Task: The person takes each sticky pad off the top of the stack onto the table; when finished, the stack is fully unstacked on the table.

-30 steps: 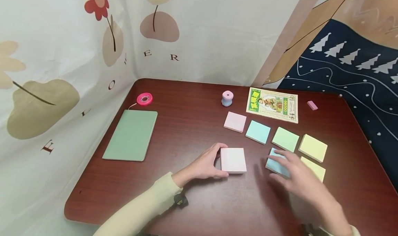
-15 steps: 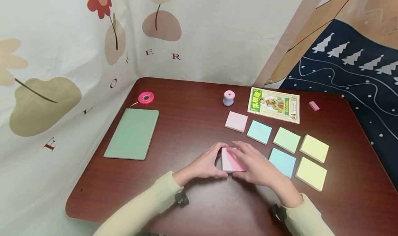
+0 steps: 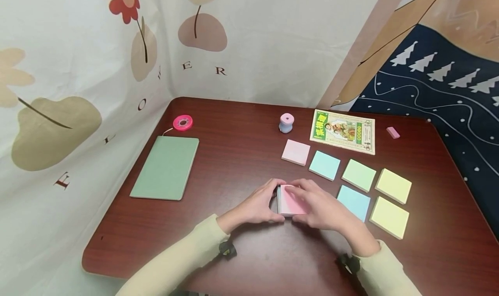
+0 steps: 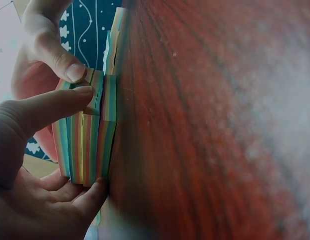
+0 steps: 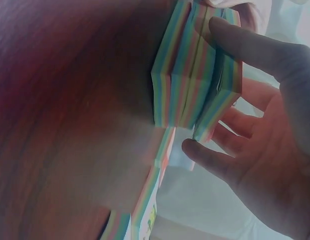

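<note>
– What did the hands have?

– Both gripped the striped sticky-note block [image 3: 289,200] at the table's [image 3: 241,157] near middle: left hand [image 3: 257,207] pinching its left edge, right hand [image 3: 317,205] prying its upper layers.

– And beyond?

– Six small pads lay to the right, blue pad [image 3: 353,202] nearest; further back a green notebook [image 3: 165,167], a booklet [image 3: 343,131], a pink tape roll [image 3: 183,122].

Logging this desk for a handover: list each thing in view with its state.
sticky-note block: on table, layers splitting apart
left hand: grips the block's left edge
right hand: fingers on the block's top layers
six loose pads: flat, separate
green notebook: closed
booklet: closed, flat
</note>
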`<state>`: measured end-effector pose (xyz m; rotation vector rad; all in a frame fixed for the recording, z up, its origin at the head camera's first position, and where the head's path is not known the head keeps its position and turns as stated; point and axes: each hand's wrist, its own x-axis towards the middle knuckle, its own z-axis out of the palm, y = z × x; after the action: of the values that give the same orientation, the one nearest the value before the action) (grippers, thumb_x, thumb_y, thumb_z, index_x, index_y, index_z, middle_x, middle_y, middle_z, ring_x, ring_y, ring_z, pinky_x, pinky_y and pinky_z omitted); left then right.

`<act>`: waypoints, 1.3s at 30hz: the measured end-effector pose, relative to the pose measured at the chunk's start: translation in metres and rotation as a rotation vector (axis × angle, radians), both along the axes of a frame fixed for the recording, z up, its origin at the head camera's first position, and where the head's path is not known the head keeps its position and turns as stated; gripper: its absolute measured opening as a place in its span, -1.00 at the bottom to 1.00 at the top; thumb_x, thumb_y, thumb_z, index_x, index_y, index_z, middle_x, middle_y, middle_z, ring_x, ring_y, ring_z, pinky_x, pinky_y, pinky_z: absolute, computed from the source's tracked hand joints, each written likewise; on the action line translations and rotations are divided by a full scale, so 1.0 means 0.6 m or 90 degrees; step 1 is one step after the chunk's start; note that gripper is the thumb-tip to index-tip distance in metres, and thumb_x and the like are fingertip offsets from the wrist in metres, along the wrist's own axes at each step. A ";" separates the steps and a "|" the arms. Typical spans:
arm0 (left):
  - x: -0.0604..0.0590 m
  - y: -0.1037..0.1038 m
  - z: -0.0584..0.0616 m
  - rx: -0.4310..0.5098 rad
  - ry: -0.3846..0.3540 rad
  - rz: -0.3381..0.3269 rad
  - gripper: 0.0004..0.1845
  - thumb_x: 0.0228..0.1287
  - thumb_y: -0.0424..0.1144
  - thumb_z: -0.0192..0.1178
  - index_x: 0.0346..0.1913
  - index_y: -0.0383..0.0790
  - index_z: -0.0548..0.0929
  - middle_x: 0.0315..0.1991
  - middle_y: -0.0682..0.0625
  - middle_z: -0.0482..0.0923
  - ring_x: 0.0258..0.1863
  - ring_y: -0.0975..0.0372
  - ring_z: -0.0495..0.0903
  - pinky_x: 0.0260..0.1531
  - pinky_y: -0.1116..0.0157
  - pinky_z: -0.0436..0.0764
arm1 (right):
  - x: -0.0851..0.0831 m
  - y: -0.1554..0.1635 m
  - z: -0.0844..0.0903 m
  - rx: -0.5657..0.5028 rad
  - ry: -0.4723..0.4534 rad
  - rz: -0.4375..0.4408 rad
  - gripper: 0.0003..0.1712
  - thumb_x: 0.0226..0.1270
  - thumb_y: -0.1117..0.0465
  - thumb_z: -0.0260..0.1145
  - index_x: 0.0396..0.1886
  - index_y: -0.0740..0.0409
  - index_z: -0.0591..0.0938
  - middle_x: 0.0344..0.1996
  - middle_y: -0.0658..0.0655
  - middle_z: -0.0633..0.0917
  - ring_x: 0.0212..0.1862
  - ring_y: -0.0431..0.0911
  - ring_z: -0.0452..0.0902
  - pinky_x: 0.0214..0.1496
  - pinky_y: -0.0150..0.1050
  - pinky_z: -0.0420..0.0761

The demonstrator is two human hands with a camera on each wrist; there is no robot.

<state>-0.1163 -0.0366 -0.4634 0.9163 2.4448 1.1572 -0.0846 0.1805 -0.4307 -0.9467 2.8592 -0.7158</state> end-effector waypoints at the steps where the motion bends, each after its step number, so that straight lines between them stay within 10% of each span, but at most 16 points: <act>1: 0.000 0.000 0.000 0.004 -0.002 -0.001 -0.04 -0.20 -0.26 0.62 0.32 -0.25 0.30 0.19 -0.04 0.41 0.15 0.23 0.44 0.21 0.33 0.39 | 0.000 0.003 0.002 0.001 -0.004 -0.003 -0.15 -0.09 0.08 0.63 0.28 0.12 0.54 0.15 0.08 0.50 0.12 -0.07 0.41 0.04 -0.09 0.56; 10: 0.001 0.000 0.000 -0.014 0.013 -0.007 -0.06 -0.18 -0.22 0.60 0.32 -0.29 0.32 0.18 -0.06 0.41 0.13 0.21 0.45 0.20 0.31 0.40 | -0.025 0.028 0.030 -0.030 -0.015 -0.020 -0.16 -0.09 0.12 0.64 0.26 0.15 0.55 0.15 0.15 0.52 0.09 0.01 0.44 0.06 -0.03 0.53; 27: 0.000 -0.001 0.001 -0.016 0.018 -0.010 -0.08 -0.17 -0.21 0.61 0.30 -0.23 0.34 0.15 0.00 0.41 0.07 0.23 0.44 0.15 0.29 0.42 | -0.239 -0.059 0.008 0.039 -0.046 -0.031 -0.24 0.06 0.02 0.55 0.28 0.11 0.54 0.20 0.22 0.48 0.23 0.09 0.33 0.26 0.00 0.38; 39: -0.002 -0.001 -0.003 -0.010 0.032 -0.009 -0.08 -0.20 -0.22 0.62 0.28 -0.26 0.35 0.14 -0.03 0.42 0.10 0.22 0.44 0.18 0.29 0.40 | -0.282 -0.095 -0.018 0.093 -0.071 -0.017 -0.25 0.11 0.00 0.51 0.29 0.15 0.53 0.21 0.25 0.46 0.26 0.11 0.31 0.31 -0.04 0.35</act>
<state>-0.1172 -0.0373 -0.4651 0.9676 2.4794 1.1216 -0.2539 0.1233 -0.4417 -0.8239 2.7866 -0.5349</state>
